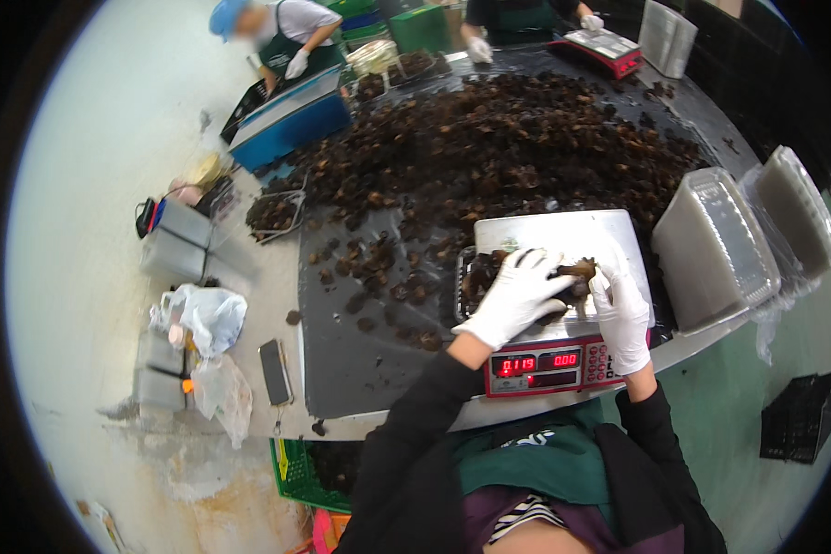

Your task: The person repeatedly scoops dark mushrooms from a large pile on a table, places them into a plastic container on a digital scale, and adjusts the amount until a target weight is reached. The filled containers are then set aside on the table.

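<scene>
A bench scale [555, 367] with a red front and a lit display stands before me. On the left of its metal platform [620, 225] sits a clear plastic tray [462, 294] with dark, frilly mushroom pieces. My left hand [519, 298], in a white glove, lies over the tray with spread fingers, its index finger and thumb touching pieces at the right; its palm side is hidden. My right hand [622, 315], also gloved, has its fingertips closed against a brown mushroom piece [582, 271] near the platform's middle.
Loose mushrooms [485, 145] heap across the black-sheeted table [339, 374]. Stacked clear trays [717, 242] stand right. A phone [275, 372] and plastic bags [215, 318] lie left; a green crate [298, 478] sits below. Across the table are two co-workers, a blue bin [291, 128] and another scale [606, 48].
</scene>
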Demonstrator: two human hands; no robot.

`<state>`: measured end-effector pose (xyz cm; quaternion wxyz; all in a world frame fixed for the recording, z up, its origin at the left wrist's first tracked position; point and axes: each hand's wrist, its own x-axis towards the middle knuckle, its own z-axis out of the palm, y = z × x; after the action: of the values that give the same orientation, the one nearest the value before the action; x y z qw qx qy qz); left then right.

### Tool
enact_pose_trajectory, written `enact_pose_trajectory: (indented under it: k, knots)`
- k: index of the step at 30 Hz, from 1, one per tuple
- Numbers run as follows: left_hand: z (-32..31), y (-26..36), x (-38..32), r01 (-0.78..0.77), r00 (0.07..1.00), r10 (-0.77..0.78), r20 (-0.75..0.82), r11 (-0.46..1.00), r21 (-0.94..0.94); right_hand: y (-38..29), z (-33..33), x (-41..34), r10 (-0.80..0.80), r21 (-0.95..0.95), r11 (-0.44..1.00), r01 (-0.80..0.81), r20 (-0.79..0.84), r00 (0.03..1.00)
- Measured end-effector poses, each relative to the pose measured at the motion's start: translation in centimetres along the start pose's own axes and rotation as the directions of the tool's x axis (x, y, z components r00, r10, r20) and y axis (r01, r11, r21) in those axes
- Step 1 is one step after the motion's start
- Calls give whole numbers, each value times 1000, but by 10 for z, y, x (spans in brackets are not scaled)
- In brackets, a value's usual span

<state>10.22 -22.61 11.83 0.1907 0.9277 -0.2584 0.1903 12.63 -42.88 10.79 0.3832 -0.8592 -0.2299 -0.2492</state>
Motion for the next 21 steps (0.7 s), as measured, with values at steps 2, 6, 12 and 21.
enact_pose_trajectory:
  k: [2, 6, 12, 21]
  knots:
    - [18, -6, -5, 48, 994, -52, 101, 998, 43, -3, 11, 8, -115, 45, 993, 113, 48, 992]
    - [-11, -4, -13, 84, 987, -94, -129, 993, -79, 12, 29, 0, -118, -203, 967, 157, 192, 974]
    - [-31, -77, -150, 695, 702, -636, -319, 710, 113, 12, 26, 0, 30, -95, 995, -13, 186, 982]
    - [33, -58, -215, 645, 718, -619, -319, 764, -31, 4, 18, 5, -21, 20, 1000, 21, 7, 1000]
